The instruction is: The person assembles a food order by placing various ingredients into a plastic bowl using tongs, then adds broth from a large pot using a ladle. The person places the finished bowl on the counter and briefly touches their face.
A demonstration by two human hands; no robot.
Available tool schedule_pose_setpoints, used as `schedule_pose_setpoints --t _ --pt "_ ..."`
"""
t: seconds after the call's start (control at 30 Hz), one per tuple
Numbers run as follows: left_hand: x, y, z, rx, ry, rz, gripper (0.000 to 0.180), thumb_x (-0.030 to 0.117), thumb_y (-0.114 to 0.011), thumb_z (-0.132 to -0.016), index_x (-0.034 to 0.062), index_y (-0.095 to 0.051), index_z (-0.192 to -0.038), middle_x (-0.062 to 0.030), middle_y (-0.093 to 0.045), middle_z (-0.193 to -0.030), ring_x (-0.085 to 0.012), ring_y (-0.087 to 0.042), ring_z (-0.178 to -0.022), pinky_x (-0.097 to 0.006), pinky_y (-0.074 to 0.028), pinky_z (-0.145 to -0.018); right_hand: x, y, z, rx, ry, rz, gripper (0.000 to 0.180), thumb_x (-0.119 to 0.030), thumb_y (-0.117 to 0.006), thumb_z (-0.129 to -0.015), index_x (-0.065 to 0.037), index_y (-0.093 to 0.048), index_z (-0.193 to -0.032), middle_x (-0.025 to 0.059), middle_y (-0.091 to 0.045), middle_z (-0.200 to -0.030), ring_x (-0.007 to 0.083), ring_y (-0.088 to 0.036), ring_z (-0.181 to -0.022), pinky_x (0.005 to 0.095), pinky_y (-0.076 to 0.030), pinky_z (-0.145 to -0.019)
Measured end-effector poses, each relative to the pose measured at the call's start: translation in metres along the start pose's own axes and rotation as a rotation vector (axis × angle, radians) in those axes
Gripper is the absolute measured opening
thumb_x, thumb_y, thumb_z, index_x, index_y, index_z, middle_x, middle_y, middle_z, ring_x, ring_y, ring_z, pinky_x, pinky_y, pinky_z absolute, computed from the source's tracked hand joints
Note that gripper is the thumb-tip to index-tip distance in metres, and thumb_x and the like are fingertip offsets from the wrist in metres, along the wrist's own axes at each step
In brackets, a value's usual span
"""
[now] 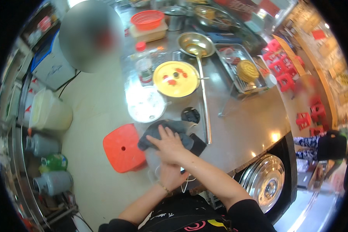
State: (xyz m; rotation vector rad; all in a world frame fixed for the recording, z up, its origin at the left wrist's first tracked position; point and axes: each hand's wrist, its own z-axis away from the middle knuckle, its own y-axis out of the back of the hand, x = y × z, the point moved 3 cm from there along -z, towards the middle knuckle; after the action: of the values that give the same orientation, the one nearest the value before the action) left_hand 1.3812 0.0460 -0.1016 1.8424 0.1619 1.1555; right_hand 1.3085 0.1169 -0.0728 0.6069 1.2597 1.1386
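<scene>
My right hand (167, 146) lies over a crumpled dark grey cloth (145, 144) at the near edge of the steel table (236, 133), its fingers spread. Below it, my left hand (172, 178) is closed beneath the right wrist; what it holds is mostly hidden. A small dark object with a pale edge (183, 170) shows beside it, and a thin white cable (185, 183) hangs there. To the right of the cloth is a flat black object (198, 145). A round black item (190, 115) sits just beyond the cloth.
A white lid (146, 104), a yellow enamel lid (176, 79), a bottle (144, 63) and a long-handled ladle (205, 104) lie further up the table. At right is a tray with a rack (236, 69). A red stool (123, 149) stands left; metal lids (268, 183) lean below.
</scene>
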Motion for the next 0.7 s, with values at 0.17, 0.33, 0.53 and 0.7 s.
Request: schedule_pose_setpoints --t 0.17,0.33,0.53,0.7 --pt "0.004 0.001 -0.006 -0.122 0.049 0.064 0.061 0.034 -0.077 -0.063 0.0018 -0.059 -0.112 -0.0226 -0.055 -0.114 -0.0418 -0.048 -0.106 -0.052 -0.036 -0.091 0.015 -0.021 -0.026 0.223 0.069 0.018 0.017 -0.018 -0.056 -0.080 -0.015 -0.068 -0.091 0.0126 -0.050 -0.111 0.0340 -0.049 -0.106 0.0462 -0.051 -0.075" --pt "0.009 0.001 -0.006 0.064 -0.020 -0.076 0.075 0.029 -0.078 -0.062 0.0000 -0.048 -0.124 -0.0226 -0.052 -0.112 -0.0419 -0.048 -0.105 -0.050 -0.039 -0.089 0.040 -0.005 -0.022 0.262 -0.066 -0.300 0.024 -0.005 -0.061 -0.068 -0.010 -0.067 -0.090 0.0125 -0.058 -0.103 0.0329 -0.056 -0.100 0.0423 -0.049 -0.080" --pt "-0.006 -0.013 -0.002 -0.020 0.037 -0.102 0.074 0.025 -0.076 -0.060 -0.0017 -0.048 -0.123 -0.0246 -0.050 -0.116 -0.0424 -0.047 -0.107 -0.049 -0.039 -0.093 0.087 0.072 0.089 0.524 0.019 -0.651 0.038 0.001 -0.056 -0.064 -0.008 -0.068 -0.099 0.0158 -0.064 -0.101 0.0344 -0.059 -0.099 0.0398 -0.047 -0.086" --pt "-0.013 -0.003 -0.007 0.020 0.016 -0.091 0.073 0.023 -0.075 -0.060 -0.0035 -0.048 -0.122 -0.0257 -0.049 -0.121 -0.0427 -0.045 -0.112 -0.050 -0.037 -0.097 0.107 0.101 0.180 0.807 -0.159 -0.623 0.036 0.002 -0.059 -0.061 -0.007 -0.067 -0.096 0.0148 -0.061 -0.113 0.0359 -0.059 -0.097 0.0397 -0.047 -0.084"
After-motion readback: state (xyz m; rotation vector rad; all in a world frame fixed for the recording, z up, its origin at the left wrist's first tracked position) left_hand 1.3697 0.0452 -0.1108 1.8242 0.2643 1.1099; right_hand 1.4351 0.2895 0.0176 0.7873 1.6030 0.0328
